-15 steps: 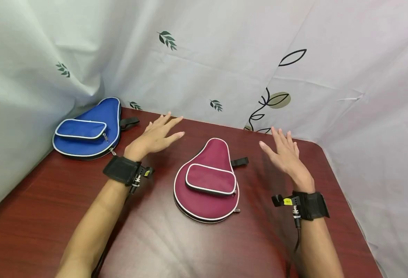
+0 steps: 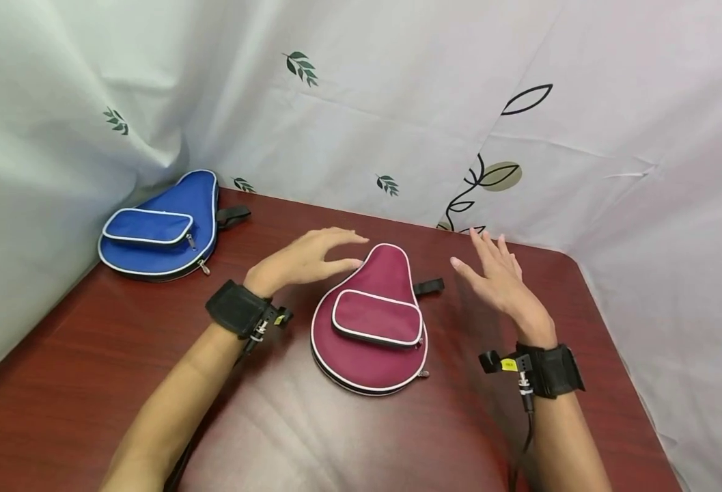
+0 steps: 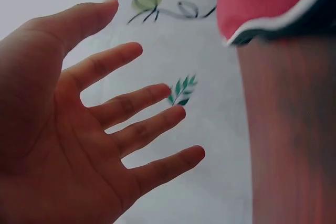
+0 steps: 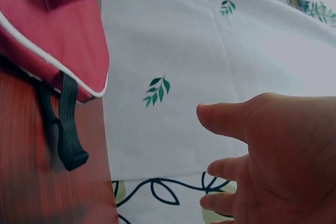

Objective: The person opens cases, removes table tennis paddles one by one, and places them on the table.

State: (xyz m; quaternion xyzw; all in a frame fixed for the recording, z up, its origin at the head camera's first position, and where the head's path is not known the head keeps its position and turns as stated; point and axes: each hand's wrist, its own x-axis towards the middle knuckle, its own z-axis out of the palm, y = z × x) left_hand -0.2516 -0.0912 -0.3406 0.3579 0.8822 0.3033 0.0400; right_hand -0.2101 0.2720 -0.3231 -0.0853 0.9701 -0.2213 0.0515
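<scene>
Left hand (image 2: pixel 302 258) and right hand (image 2: pixel 498 279), both spread, hung above a reddish table (image 2: pixel 447 437), a maroon case (image 2: pixel 373 318) lying between them and a blue case (image 2: pixel 154 229) left of both.

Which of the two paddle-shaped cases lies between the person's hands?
The maroon paddle case, with the left hand on one side and the right hand on the other; the blue paddle case lies left of both hands.

Ok so two zip bags (image 2: pixel 182 202) (image 2: pixel 382 279) can be counted, with two front pockets (image 2: pixel 147 227) (image 2: pixel 376 318) and two black straps (image 2: pixel 233 215) (image 2: pixel 429 287) in total, plus two hands (image 2: pixel 302 260) (image 2: pixel 498 279), two wristbands (image 2: pixel 236 309) (image 2: pixel 554 371) and just the one table (image 2: pixel 90 383).
</scene>
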